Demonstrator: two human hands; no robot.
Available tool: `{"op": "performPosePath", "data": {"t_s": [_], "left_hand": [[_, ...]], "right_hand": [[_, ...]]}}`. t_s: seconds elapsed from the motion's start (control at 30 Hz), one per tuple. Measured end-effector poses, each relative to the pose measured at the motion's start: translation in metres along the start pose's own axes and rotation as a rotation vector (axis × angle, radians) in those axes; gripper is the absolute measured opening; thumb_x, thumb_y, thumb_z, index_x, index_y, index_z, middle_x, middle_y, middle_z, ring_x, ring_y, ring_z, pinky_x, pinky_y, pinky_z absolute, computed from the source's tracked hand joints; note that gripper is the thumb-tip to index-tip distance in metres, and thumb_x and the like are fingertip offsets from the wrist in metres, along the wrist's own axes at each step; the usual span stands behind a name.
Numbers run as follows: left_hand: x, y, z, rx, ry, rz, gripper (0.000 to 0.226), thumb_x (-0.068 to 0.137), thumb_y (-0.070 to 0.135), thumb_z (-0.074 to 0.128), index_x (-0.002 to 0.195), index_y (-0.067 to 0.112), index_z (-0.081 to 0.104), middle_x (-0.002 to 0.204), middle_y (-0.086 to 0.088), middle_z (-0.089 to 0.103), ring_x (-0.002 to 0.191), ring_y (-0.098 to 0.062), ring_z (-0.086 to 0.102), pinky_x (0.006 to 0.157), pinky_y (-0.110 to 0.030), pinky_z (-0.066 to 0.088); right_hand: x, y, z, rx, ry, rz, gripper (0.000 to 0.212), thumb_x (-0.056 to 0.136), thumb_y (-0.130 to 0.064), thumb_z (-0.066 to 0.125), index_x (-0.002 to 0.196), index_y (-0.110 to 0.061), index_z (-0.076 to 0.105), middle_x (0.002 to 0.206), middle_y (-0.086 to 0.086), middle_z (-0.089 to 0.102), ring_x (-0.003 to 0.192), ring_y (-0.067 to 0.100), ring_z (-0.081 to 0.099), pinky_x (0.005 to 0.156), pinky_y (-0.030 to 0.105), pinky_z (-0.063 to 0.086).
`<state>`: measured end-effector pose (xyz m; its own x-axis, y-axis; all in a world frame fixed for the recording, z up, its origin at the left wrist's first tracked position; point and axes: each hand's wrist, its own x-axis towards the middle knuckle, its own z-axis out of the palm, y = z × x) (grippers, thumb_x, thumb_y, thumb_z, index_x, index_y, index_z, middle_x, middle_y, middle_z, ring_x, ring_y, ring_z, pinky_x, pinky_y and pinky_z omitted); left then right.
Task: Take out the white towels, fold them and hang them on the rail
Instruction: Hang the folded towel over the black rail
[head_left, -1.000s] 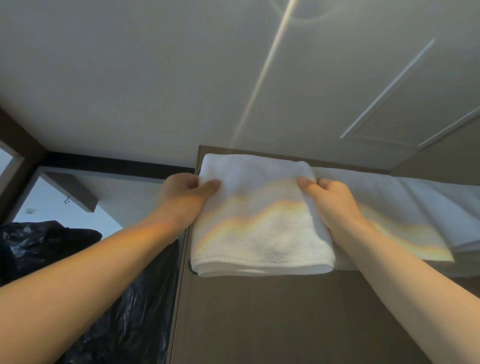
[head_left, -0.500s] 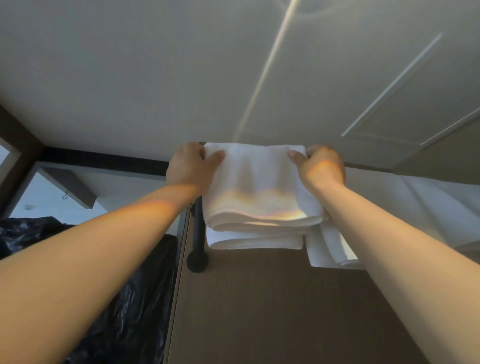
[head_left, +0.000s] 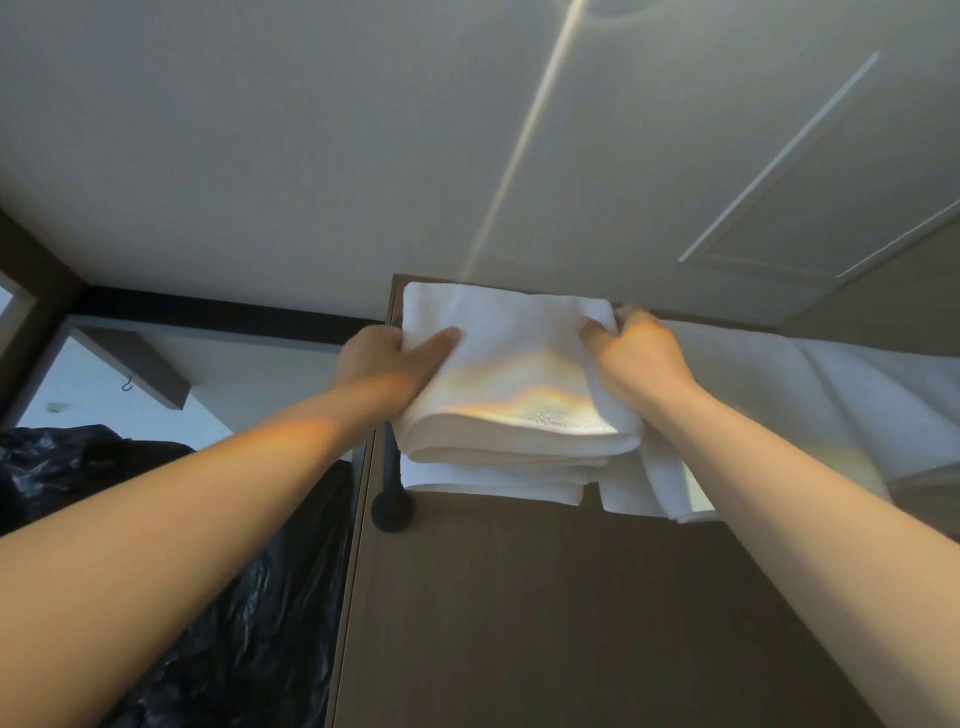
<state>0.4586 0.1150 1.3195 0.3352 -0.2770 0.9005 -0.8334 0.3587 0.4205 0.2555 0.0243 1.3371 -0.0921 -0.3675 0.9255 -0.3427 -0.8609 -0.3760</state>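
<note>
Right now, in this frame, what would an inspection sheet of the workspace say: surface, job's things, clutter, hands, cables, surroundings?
Surface: brown wall panel; no table seen.
Job's things: folded top towel sits over a lower towel; other towels spread to the right; rail mostly hidden, only its black rail bracket shows.
Clutter: black bag at lower left.
Hands: left hand grips the top towel's left edge; right hand grips its right edge.
Cables: nothing seen.
Surroundings: white ceiling; small hook at far left.
</note>
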Motion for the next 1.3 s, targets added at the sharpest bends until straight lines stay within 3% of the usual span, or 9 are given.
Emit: {"op": "performPosePath", "data": {"t_s": [0.13, 0.23, 0.33, 0.57, 0.73, 0.93, 1.07, 1.17, 1.3], "left_hand": [[-0.022, -0.021, -0.001, -0.161, -0.218, -0.072, 0.054, 0.077, 0.069, 0.059, 0.096, 0.019, 0.068, 0.094, 0.0, 0.072, 0.085, -0.018, 0.069, 0.076, -0.034, 0.056], [-0.028, -0.036, -0.005, -0.32, -0.452, -0.222, 0.07, 0.066, 0.073, 0.063, 0.112, 0.02, 0.065, 0.11, -0.004, 0.07, 0.101, -0.024, 0.067, 0.095, -0.045, 0.053], [-0.028, -0.047, -0.003, -0.466, -0.608, -0.304, 0.073, 0.065, 0.071, 0.066, 0.123, 0.028, 0.057, 0.117, -0.002, 0.068, 0.11, -0.024, 0.064, 0.104, -0.051, 0.046], [-0.033, -0.048, 0.005, -0.539, -0.419, -0.21, 0.069, 0.059, 0.064, 0.072, 0.107, 0.015, 0.066, 0.101, -0.004, 0.074, 0.086, -0.018, 0.073, 0.067, -0.028, 0.058], [-0.034, -0.051, 0.008, -0.475, -0.261, -0.1, 0.066, 0.057, 0.059, 0.078, 0.096, 0.007, 0.073, 0.095, -0.007, 0.076, 0.09, -0.027, 0.072, 0.083, -0.038, 0.057], [-0.032, -0.051, 0.0, -0.502, -0.524, -0.139, 0.064, 0.06, 0.053, 0.08, 0.109, 0.013, 0.068, 0.098, -0.001, 0.075, 0.091, -0.017, 0.072, 0.074, -0.025, 0.057], [-0.042, -0.059, -0.001, -0.384, -0.503, -0.063, 0.057, 0.064, 0.056, 0.077, 0.098, 0.01, 0.074, 0.094, -0.001, 0.076, 0.088, -0.015, 0.072, 0.075, -0.025, 0.058], [-0.048, -0.065, 0.001, -0.416, -0.498, -0.069, 0.055, 0.066, 0.053, 0.077, 0.096, 0.007, 0.075, 0.098, -0.005, 0.076, 0.094, -0.02, 0.071, 0.087, -0.034, 0.058], [-0.048, -0.065, 0.002, -0.447, -0.487, -0.087, 0.055, 0.063, 0.052, 0.08, 0.095, 0.007, 0.076, 0.096, -0.007, 0.075, 0.09, -0.019, 0.07, 0.088, -0.035, 0.057]], "right_hand": [[-0.042, 0.014, -0.001, 0.07, -0.072, 0.072, 0.047, 0.094, -0.046, 0.054, 0.122, -0.007, 0.05, 0.11, 0.005, 0.056, 0.092, 0.025, 0.053, 0.068, 0.032, 0.036], [-0.069, 0.023, 0.0, 0.356, -0.244, 0.226, 0.041, 0.094, -0.043, 0.058, 0.115, -0.008, 0.053, 0.111, 0.005, 0.062, 0.087, 0.026, 0.069, 0.061, 0.034, 0.057], [-0.078, 0.026, 0.0, 0.649, -0.421, 0.397, 0.041, 0.091, -0.038, 0.066, 0.113, -0.006, 0.055, 0.11, 0.007, 0.063, 0.064, 0.017, 0.072, 0.057, 0.026, 0.059], [-0.079, 0.04, 0.003, 0.558, -0.461, 0.311, 0.036, 0.087, -0.041, 0.07, 0.11, -0.013, 0.064, 0.092, 0.002, 0.061, 0.052, 0.007, 0.052, 0.052, 0.018, 0.047], [-0.085, 0.049, 0.005, 0.507, -0.435, 0.196, 0.024, 0.1, -0.033, 0.053, 0.116, -0.016, 0.057, 0.095, 0.006, 0.075, 0.045, 0.009, 0.053, 0.046, 0.019, 0.045], [-0.087, 0.05, 0.011, 0.48, -0.416, 0.145, 0.02, 0.104, -0.026, 0.045, 0.11, -0.013, 0.059, 0.078, 0.009, 0.074, 0.042, 0.009, 0.049, 0.043, 0.02, 0.043], [-0.088, 0.057, 0.011, 0.445, -0.354, 0.152, 0.023, 0.103, -0.029, 0.047, 0.105, -0.012, 0.063, 0.074, 0.008, 0.074, 0.043, 0.008, 0.05, 0.043, 0.02, 0.043], [-0.091, 0.06, 0.012, 0.464, -0.314, 0.207, 0.026, 0.101, -0.033, 0.051, 0.098, -0.011, 0.064, 0.077, 0.009, 0.074, 0.049, 0.01, 0.058, 0.051, 0.022, 0.05], [-0.095, 0.062, 0.014, 0.41, -0.254, 0.214, 0.03, 0.098, -0.037, 0.055, 0.099, -0.008, 0.065, 0.104, 0.011, 0.071, 0.093, 0.024, 0.069, 0.089, 0.041, 0.056]]}}
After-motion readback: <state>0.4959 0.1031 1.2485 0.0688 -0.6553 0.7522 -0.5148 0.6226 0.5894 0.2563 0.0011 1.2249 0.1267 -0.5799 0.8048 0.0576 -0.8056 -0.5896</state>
